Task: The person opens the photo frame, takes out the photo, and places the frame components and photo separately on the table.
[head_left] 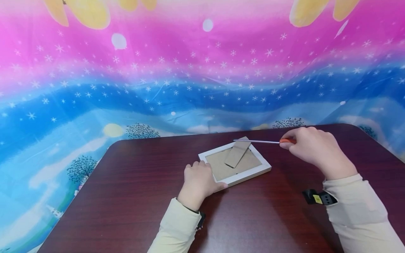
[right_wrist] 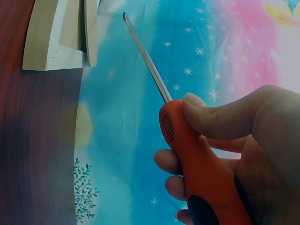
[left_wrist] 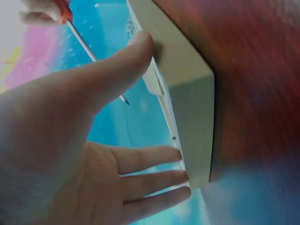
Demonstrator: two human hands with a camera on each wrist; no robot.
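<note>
A white-edged photo frame (head_left: 234, 182) lies back side up on the table, its brown backing board (head_left: 218, 165) showing and a stand flap (head_left: 238, 153) slanting across it. My left hand (head_left: 199, 181) rests on the frame's near left corner, thumb on the near side and straight fingers on the left edge. In my right hand (head_left: 316, 149) is a screwdriver with an orange handle (right_wrist: 201, 164), gripped by curled fingers and thumb. Its metal shaft (right_wrist: 147, 58) points left, over the far end of the flap in the head view; the left wrist view shows the tip (left_wrist: 125, 100) above the frame.
The dark red-brown table (head_left: 126, 200) extends around the frame on all sides. Behind it hangs a pink and blue cloth (head_left: 190, 88) printed with snowflakes and trees. A black strap with a yellow label (head_left: 317, 199) sticks out at the right cuff.
</note>
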